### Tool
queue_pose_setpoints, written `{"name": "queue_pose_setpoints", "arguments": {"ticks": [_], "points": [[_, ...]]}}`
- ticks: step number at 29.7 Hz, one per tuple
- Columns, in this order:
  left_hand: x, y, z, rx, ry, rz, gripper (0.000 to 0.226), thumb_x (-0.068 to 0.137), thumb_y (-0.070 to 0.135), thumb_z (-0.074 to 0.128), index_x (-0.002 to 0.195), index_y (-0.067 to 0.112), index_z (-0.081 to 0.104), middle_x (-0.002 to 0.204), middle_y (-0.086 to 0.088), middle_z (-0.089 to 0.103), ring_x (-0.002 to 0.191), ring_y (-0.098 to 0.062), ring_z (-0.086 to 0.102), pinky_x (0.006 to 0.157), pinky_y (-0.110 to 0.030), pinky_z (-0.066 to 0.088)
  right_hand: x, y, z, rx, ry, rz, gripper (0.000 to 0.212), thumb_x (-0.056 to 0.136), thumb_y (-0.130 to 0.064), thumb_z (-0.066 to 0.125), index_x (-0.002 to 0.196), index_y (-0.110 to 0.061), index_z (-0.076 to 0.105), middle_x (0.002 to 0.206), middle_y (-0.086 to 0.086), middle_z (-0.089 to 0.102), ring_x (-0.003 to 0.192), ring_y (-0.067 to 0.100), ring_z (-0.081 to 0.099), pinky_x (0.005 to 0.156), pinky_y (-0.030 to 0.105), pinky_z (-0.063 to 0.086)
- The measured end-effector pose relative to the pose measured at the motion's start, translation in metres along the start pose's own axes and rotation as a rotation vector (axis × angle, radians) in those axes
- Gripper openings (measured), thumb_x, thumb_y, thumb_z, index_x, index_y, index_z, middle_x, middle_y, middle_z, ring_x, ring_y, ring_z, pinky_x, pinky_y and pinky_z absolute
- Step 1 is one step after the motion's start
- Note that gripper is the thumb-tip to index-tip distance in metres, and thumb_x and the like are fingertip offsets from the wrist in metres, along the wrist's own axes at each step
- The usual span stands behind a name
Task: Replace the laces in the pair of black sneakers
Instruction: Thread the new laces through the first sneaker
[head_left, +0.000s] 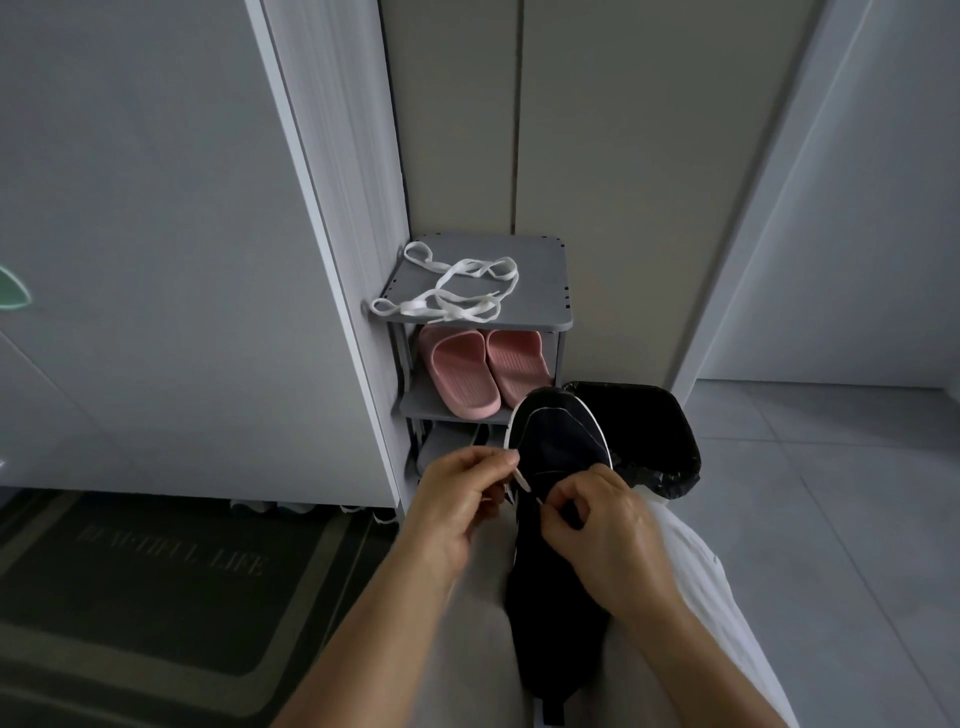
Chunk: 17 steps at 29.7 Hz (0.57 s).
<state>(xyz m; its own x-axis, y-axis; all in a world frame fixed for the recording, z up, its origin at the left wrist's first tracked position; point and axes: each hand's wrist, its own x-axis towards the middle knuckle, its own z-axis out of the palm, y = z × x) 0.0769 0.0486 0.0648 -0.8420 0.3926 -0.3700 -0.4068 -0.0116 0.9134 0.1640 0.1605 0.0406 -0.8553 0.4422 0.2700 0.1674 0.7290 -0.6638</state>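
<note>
Lying far left: a dark doormat (156, 597) on the floor, well apart from the work.
Shoe rack: a grey shoe rack (550, 291) stands against the wall, with pink slippers (462, 374) on its middle shelf.
Loose white laces: the loose white laces (452, 312) lie in a tangle on the rack's top shelf. They are flat, limp and light, so likely to snag and best lifted by a tip.
Left hand: the left hand (452, 509) has its fingers curled and pinches a white lace end (522, 480) just beside the sneaker's eyelets.
Black sneaker: the black sneaker (561, 452) lies along the person's lap, toe pointing away toward the rack, white-edged sole on its far side. It looks light, with a soft upper that would give under pressure and a firmer sole. The better hold is probably around the midfoot or heel, leaving the eyelet row free.
Right hand: the right hand (613, 535) rests on the upper and appears to pinch the other lace tip (540, 500) between thumb and forefinger.
Lace handling: the stiff tips are probably the only parts rigid enough to push through an eyelet, so a grip close behind the tip suits.
Bin: a black-lined bin (670, 431) sits just beyond the toe.
</note>
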Motion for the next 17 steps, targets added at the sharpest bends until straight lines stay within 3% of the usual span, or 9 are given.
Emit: {"name": "queue_pose_setpoints", "arguments": {"ticks": [4,7,10,12,14,17], "points": [[0.0,-0.001,0.009,-0.266,-0.017,-0.179,0.012,0.078,0.004,0.066,0.071,0.014,0.067,0.063,0.0,0.06,0.063,-0.012,0.05,0.062,-0.025,0.039,-0.001,-0.004,-0.007,-0.11,-0.021,-0.072,0.01,0.073,-0.02,0.073,0.072,-0.015,0.064,0.073,-0.01,0.049,0.057,0.012,0.05,0.052,0.024,0.04],[-0.004,-0.001,0.015,-0.413,0.005,-0.172,0.014,0.079,0.002,0.063,0.071,0.012,0.065,0.065,-0.004,0.06,0.064,-0.015,0.054,0.064,-0.026,0.042,0.001,-0.009,-0.007,-0.159,-0.034,-0.12,0.017,0.065,-0.021,0.077,0.064,-0.017,0.061,0.068,-0.006,0.052,0.051,0.016,0.053,0.043,0.019,0.033],[-0.004,0.014,0.015,-0.402,-0.04,-0.094,0.013,0.084,0.005,0.058,0.075,0.009,0.066,0.067,-0.003,0.065,0.068,-0.013,0.06,0.064,-0.023,0.046,0.005,-0.014,-0.006,-0.234,0.012,-0.143,0.012,0.075,-0.026,0.07,0.073,-0.016,0.063,0.075,-0.005,0.051,0.064,0.019,0.057,0.047,0.016,0.028],[0.009,0.034,0.013,-0.4,-0.02,-0.052,0.014,0.089,0.008,0.052,0.078,0.007,0.061,0.069,-0.003,0.067,0.072,-0.013,0.062,0.066,-0.025,0.047,0.006,-0.016,-0.01,-0.209,-0.063,-0.107,0.013,0.083,-0.029,0.06,0.085,-0.017,0.064,0.085,-0.009,0.049,0.077,0.017,0.057,0.056,0.021,0.036],[0.025,0.062,0.01,-0.406,0.035,0.043,0.013,0.091,0.007,0.05,0.079,0.008,0.056,0.073,-0.005,0.064,0.071,-0.015,0.062,0.066,-0.028,0.048,0.005,-0.016,-0.013,-0.156,-0.09,-0.106,0.012,0.083,-0.028,0.059,0.084,-0.016,0.063,0.087,-0.01,0.05,0.077,0.015,0.056,0.065,0.023,0.042],[0.04,0.106,0.011,-0.052,0.034,0.315,0.007,0.089,0.007,0.053,0.083,0.011,0.052,0.079,-0.004,0.064,0.071,-0.014,0.063,0.067,-0.027,0.048,-0.001,-0.014,-0.015,-0.167,-0.125,-0.131,0.009,0.082,-0.025,0.059,0.081,-0.016,0.062,0.082,-0.011,0.046,0.071,0.011,0.051,0.06,0.016,0.036]]}}
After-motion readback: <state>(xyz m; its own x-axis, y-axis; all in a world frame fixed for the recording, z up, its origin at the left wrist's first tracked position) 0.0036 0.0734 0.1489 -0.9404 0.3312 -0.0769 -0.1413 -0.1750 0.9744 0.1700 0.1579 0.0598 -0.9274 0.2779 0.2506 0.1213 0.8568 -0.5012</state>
